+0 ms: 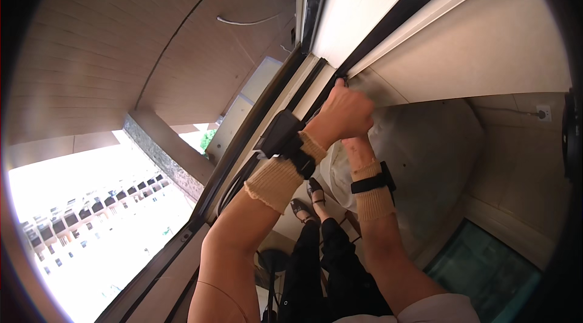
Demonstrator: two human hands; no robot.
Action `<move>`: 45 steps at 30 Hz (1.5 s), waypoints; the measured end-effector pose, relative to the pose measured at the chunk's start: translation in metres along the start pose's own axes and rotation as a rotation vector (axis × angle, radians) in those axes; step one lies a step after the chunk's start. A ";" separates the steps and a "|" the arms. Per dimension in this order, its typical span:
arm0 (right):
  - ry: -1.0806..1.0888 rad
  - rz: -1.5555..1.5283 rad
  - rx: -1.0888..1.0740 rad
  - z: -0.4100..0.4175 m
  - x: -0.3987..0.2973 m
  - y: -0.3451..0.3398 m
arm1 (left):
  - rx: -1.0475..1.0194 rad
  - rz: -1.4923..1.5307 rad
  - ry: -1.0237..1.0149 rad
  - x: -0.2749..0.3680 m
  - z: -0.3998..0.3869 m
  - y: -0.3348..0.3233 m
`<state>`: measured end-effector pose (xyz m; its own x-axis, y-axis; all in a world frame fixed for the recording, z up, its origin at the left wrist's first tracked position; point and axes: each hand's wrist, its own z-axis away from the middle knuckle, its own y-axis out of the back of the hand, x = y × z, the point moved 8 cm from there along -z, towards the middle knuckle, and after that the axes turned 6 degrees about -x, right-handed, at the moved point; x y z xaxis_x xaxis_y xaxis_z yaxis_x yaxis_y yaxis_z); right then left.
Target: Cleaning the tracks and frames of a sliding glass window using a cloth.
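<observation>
My left hand (347, 111) is curled at the lower corner of a window, with its thumb against the dark window frame (329, 88). Whether anything is inside its curled fingers cannot be made out. My right hand (359, 144) is just beneath and mostly hidden behind the left; only a part near the wrist shows. Both wrists wear beige knitted cuffs. A black device (280, 134) is strapped over the left cuff (275, 184), and a black strap (368, 183) circles the right cuff (374, 207). Above the hands stands a pale panel (364, 8) between dark frame strips.
Below the hands are my shoes (300, 210) on a pale surface. Beside them, a large greyish cover or bag (410, 159) bulges. A wall socket with a plug (542, 114) is at right. Outside the window are a brown wall (104, 49), a hanging cable (241, 22) and a distant building.
</observation>
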<state>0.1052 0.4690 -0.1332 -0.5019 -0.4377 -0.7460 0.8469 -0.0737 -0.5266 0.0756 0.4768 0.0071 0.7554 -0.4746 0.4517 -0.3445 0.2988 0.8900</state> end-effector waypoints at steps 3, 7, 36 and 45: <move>0.012 0.021 0.015 -0.002 -0.006 0.007 | 0.202 0.112 -0.089 0.001 0.009 0.005; 0.032 0.057 0.023 -0.008 -0.012 0.007 | 0.072 0.035 -0.019 -0.004 -0.009 0.011; 0.030 0.125 0.034 -0.010 -0.010 0.006 | 0.070 0.077 0.063 0.003 -0.023 0.006; 0.031 0.131 0.019 -0.012 -0.005 0.004 | -0.016 0.065 0.128 -0.003 -0.029 0.008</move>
<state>0.1089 0.4820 -0.1369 -0.3920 -0.4169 -0.8201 0.9085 -0.0348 -0.4165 0.0868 0.5050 0.0115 0.7972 -0.3448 0.4956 -0.3864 0.3392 0.8577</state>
